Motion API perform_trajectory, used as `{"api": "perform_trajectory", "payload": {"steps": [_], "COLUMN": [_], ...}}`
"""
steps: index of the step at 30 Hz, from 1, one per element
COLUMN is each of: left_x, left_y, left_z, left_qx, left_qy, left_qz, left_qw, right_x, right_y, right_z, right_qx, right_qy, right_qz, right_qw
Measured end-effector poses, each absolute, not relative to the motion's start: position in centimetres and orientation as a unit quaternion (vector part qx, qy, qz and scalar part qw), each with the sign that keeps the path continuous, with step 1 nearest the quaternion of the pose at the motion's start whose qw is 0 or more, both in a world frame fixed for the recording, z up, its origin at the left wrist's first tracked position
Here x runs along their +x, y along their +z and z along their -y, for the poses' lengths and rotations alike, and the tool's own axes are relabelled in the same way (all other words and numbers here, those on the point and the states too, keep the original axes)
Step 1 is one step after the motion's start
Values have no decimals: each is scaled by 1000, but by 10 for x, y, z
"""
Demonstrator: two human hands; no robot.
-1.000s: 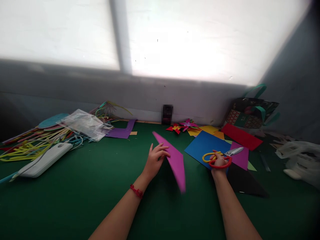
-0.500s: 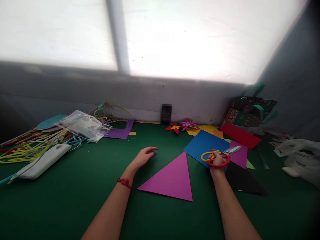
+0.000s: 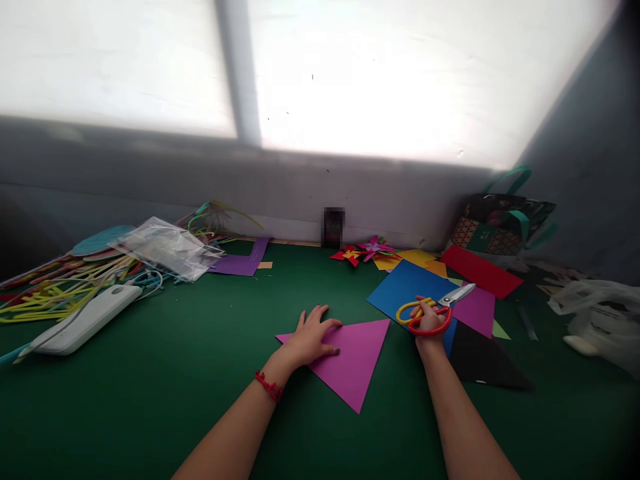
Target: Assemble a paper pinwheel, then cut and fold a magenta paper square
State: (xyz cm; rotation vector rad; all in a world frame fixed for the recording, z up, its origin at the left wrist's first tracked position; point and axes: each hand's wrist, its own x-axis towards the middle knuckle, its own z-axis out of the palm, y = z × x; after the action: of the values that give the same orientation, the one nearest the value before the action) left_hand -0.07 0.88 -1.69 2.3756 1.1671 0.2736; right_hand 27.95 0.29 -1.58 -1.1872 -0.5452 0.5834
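A magenta paper triangle [image 3: 350, 363] lies flat on the green table [image 3: 200, 400] in front of me. My left hand [image 3: 313, 340] rests over its left part, fingers spread and thumb on the paper. In my right hand [image 3: 429, 320] is a pair of scissors [image 3: 447, 308] with one yellow and one red handle loop, blades pointing away to the upper right. That hand is above a blue sheet [image 3: 405, 287] and beside a black sheet [image 3: 483, 360]. Another magenta sheet [image 3: 477, 312] lies partly under the scissors' tips.
A red sheet [image 3: 480, 270] and paper flowers [image 3: 373, 248] lie at the back. To the right are a patterned bag [image 3: 493, 223] and a white plastic bag [image 3: 603, 320]. On the left are a white power strip [image 3: 87, 320], coloured strips and a clear plastic bag [image 3: 165, 247].
My left hand has come down onto the magenta triangle, which has turned on the table. My right hand, still holding the scissors, has shifted slightly left.
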Motion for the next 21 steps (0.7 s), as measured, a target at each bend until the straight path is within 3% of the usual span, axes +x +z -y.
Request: {"api": "perform_trajectory", "payload": {"steps": [11, 21], "left_x": [-3, 2], "left_y": [-15, -22], "left_z": [-17, -8], "left_qx": [859, 855], "left_qy": [-25, 41], "left_qz": [-451, -478], "left_qw": [241, 198], "right_x": [184, 163], "right_y": [-19, -32], "right_z": [-14, -20], "right_qx": [-525, -549], "right_qy": [337, 322], "right_qz": [404, 492], "right_qw": [669, 594]}}
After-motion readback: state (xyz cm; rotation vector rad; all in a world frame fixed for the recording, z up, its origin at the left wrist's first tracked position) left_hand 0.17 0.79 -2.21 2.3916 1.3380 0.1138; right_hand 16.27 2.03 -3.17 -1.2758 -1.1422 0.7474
